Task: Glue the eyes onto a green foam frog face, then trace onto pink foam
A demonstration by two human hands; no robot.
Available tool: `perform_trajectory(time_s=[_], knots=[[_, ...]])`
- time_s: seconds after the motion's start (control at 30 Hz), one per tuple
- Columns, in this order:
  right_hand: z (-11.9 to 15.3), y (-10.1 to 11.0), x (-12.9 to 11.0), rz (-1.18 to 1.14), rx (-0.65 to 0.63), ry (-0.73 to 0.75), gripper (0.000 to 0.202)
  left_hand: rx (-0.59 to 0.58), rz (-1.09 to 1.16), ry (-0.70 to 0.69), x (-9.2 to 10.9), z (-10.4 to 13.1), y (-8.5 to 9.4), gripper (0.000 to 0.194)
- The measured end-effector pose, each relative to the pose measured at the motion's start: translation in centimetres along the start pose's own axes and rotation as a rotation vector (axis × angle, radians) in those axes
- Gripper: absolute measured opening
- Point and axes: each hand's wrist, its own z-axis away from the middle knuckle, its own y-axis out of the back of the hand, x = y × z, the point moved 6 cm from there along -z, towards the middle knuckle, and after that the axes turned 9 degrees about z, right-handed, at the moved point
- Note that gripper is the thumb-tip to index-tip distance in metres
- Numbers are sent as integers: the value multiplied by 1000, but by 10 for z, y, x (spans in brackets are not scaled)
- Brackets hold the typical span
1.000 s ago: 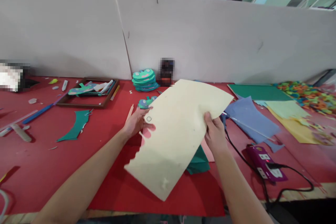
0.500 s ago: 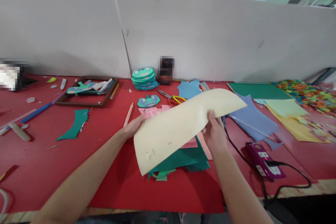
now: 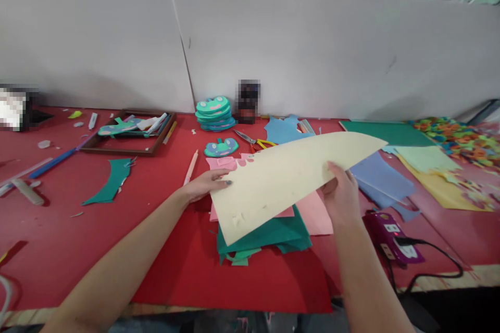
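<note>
A large cream sheet [image 3: 281, 182] is held up between my two hands, tilted and slightly curved. My left hand [image 3: 207, 183] pinches its left edge, thumb on top. On the lower right edge, my right hand [image 3: 339, 184] grips it with the thumb above and the fingers beneath. Small notches show along the sheet's upper left edge. Below it lie dark green sheets [image 3: 269, 237] and pink sheets [image 3: 318, 216], partly covered. A green and blue face-shaped cutout [image 3: 221, 148] lies just behind, near scissors with yellow handles [image 3: 266, 143].
A stack of similar cutouts [image 3: 214, 113] stands by the white partition [image 3: 304, 47]. A brown frame [image 3: 156, 146] holds pens at left. At right are blue felt [image 3: 385, 179], yellow sheets [image 3: 441, 187], colourful scraps [image 3: 461, 138] and a purple power strip [image 3: 392, 239] with a cable.
The cream sheet has shifted right and flattened somewhat, showing its notched edge. My right hand has moved right with it; my left thumb now shows on top. More pink sheet is uncovered.
</note>
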Motion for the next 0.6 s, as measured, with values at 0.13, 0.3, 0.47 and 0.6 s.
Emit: perform_trajectory(time_s=[0.13,0.3,0.47,0.6], knots=[[-5,9,7,332,-40,-92,43,-75,-60,57,-4,0,-3,51],[-8,16,14,771,-137,-172,43,-185,-186,83,-4,1,-8,50],[-21,36,17,701,30,-137,53,-219,-210,83,-4,2,-11,48],[-24,41,7,559,64,-52,60,-167,-233,42,0,4,-6,52]])
